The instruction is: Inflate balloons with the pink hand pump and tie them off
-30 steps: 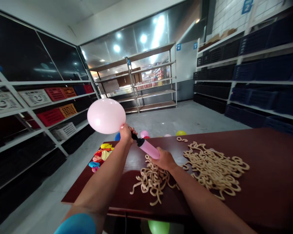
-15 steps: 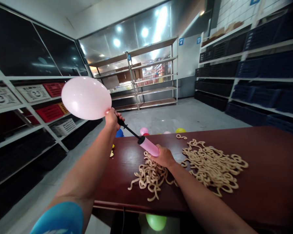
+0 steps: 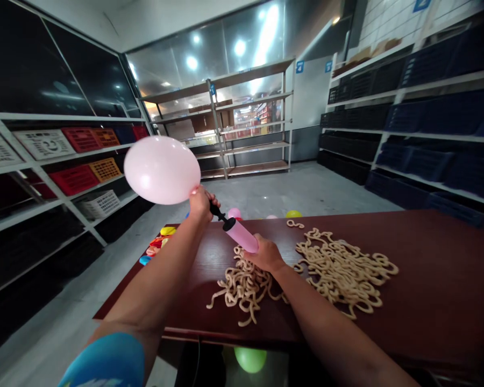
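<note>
My left hand (image 3: 199,203) is closed around the neck of an inflated pale pink balloon (image 3: 162,169) and the black nozzle end of a hand pump. My right hand (image 3: 266,254) grips the pink barrel of the pump (image 3: 242,235), which slants up and to the left over the dark red table (image 3: 427,269). The pump's black rod is mostly pushed in. Under my right hand lies a small heap of beige loops (image 3: 244,287). A larger heap of the same loops (image 3: 342,271) lies to its right.
Flat uninflated balloons (image 3: 158,243) in several colours lie at the table's far left corner. Inflated balloons (image 3: 293,214) rest on the floor beyond the table, and a green one (image 3: 250,358) sits under its near edge. Shelves with crates line both sides.
My left hand and the balloon swung out up and to the left with the pump rod drawn out, then came back toward my right hand with the rod pushed in.
</note>
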`<state>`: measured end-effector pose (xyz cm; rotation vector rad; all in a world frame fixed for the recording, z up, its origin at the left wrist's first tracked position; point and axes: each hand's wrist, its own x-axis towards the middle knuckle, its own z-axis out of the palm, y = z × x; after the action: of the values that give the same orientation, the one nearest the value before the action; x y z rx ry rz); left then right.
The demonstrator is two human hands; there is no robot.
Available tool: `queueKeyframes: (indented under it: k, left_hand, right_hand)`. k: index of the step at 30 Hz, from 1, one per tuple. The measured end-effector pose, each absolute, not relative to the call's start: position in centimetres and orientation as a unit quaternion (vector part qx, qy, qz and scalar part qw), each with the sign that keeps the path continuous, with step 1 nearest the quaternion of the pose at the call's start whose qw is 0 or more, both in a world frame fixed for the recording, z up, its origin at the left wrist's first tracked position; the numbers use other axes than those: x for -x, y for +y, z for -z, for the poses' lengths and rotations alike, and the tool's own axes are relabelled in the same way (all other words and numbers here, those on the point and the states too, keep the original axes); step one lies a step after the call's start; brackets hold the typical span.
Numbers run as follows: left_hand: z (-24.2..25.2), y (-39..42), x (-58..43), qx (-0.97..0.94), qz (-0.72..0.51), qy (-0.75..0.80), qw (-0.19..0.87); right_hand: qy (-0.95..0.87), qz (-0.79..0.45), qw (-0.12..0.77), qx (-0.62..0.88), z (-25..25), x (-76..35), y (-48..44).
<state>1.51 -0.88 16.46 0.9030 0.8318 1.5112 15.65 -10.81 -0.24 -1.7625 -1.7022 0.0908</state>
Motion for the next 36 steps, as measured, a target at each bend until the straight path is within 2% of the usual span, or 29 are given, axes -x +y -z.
queueKeyframes:
  k: [5,9,14,20,26,32,36]
  left_hand:
    - [-21.5,0.5,2.0,-0.389,-0.655,0.345,0.548]
    - [-22.4,0.9,3.2,-0.387,-0.664,0.34,0.542]
    - [-18.5,-0.2,0.9,-0.39,-0.653,0.342,0.552]
    - [-13.5,-2.3,-2.0,-0.357,-0.637,0.365,0.578]
    - [-11.7,-3.7,-1.9,-0.328,-0.635,0.351,0.605]
    - [-9.6,-4.6,-2.1,-0.298,-0.626,0.341,0.635]
    - [-7.2,-3.6,-1.3,-0.288,-0.61,0.397,0.622]
  right_hand:
    - [-0.65,-0.051,0.345,0.675,0.0,-15.7,-10.7]
    - [-0.652,-0.042,0.347,0.673,0.3,-15.6,-10.7]
    - [-0.659,-0.01,0.336,0.673,0.5,-15.4,-11.0]
    - [-0.667,-0.044,0.296,0.683,-0.5,-15.4,-11.6]
    - [-0.746,0.051,0.357,0.56,-2.9,-14.1,-13.2]
    - [-0.766,0.083,0.284,0.57,-5.2,-13.1,-15.3]
    - [-0.771,0.078,0.211,0.596,-5.6,-14.5,-16.9]
